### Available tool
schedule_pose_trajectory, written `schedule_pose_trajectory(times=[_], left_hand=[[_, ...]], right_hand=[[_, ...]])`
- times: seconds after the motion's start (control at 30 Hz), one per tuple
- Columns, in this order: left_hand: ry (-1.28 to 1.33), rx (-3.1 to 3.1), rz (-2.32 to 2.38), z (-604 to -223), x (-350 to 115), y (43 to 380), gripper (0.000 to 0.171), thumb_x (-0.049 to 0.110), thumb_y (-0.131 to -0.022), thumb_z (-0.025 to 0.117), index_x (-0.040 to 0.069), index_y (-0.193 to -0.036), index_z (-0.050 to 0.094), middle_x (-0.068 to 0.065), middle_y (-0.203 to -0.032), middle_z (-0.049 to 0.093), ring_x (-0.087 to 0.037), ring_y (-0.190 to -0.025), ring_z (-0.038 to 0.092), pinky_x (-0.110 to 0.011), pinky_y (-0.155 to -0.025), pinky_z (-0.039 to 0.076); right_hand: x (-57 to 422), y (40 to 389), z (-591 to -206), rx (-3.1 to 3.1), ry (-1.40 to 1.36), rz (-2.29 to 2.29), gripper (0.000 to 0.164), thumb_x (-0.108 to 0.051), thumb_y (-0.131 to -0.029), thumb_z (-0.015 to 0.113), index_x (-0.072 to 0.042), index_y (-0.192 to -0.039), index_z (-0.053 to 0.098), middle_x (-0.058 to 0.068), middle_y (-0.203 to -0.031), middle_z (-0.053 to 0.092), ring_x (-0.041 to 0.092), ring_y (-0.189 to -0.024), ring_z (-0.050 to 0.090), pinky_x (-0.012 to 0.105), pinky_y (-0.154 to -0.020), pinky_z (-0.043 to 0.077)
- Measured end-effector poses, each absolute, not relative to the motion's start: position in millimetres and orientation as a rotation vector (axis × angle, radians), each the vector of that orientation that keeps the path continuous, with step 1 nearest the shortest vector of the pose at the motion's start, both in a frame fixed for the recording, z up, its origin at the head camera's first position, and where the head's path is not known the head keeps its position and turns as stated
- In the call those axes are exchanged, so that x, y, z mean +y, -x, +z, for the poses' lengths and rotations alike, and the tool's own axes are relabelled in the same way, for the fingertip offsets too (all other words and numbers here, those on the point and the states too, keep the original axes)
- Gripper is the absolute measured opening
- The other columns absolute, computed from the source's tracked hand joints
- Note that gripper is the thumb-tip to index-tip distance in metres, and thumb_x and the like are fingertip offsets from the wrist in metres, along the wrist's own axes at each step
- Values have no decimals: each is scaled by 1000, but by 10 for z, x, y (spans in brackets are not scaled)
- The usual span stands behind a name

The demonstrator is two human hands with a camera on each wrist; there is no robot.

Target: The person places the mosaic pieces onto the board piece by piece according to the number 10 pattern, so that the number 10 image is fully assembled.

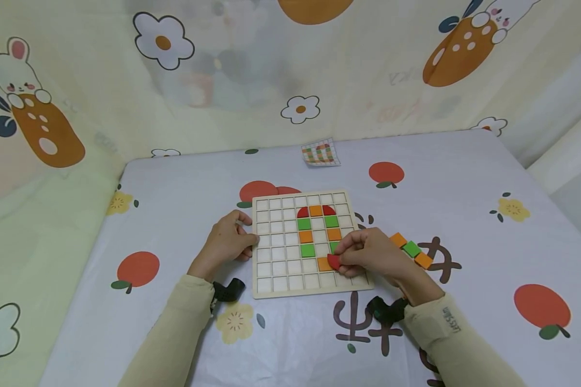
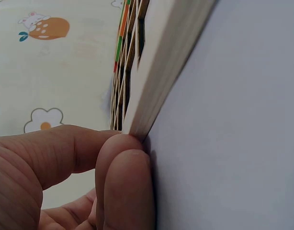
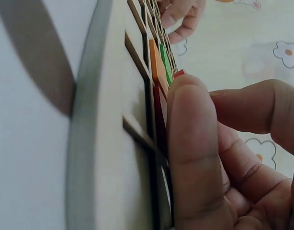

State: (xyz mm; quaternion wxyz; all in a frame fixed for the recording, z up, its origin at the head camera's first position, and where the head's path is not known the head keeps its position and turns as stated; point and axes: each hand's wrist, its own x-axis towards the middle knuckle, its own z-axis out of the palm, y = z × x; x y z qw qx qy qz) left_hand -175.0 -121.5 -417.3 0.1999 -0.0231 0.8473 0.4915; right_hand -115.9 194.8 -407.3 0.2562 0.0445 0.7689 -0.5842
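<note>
A wooden grid board point(image 1: 281, 269) lies on the table, with orange and green square tiles and red rounded-corner tiles set in some of its cells. My left hand point(image 1: 226, 239) holds the board's left edge; in the left wrist view the fingertips point(image 2: 129, 187) meet the wooden rim point(image 2: 154, 81). Over the lower right cells, my right hand point(image 1: 375, 255) pinches a red rounded-corner tile point(image 1: 333, 262) between thumb and finger. That tile is beside an orange tile point(image 1: 324, 264) in the board. The right thumb point(image 3: 192, 139) hides most of the red tile in the right wrist view.
Loose tiles lie right of the board, close to my right hand: an orange one point(image 1: 398, 239), a green one point(image 1: 411, 248) and another orange one point(image 1: 423, 261). Behind the board is a small printed pattern card point(image 1: 320, 152). A patterned curtain point(image 1: 242, 118) borders the table's far edge.
</note>
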Motion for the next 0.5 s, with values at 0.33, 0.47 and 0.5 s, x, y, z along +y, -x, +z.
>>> schedule_pose_trajectory(times=[0.33,0.47,0.5], left_hand=[[74,2364,1372,-4174,-1214,1757,36,9,-93,74,7,-123,55,-12,-89,61,-18,-60,68,-29,-57,61],[83,2361,1375,-4178,-1214,1759,36,9,-93,74,7,-123,55,-11,-89,61,-17,-60,68,-28,-57,61],[84,2360,1377,-4179,-1214,1761,36,9,-93,74,7,-123,55,-11,-89,60,-17,-60,68,-28,-57,61]], right_hand=[[1782,1164,-4071,2103,-113,-1575,13,-2,-92,72,5,-103,72,14,-84,73,19,-67,73,31,-68,64],[1719,1176,-4057,2106,-105,-1571,13,-1,-91,71,5,-103,72,14,-84,73,19,-66,72,31,-67,64],[1705,1180,-4056,2106,-96,-1571,13,-1,-92,71,5,-103,72,14,-84,73,19,-66,72,30,-67,64]])
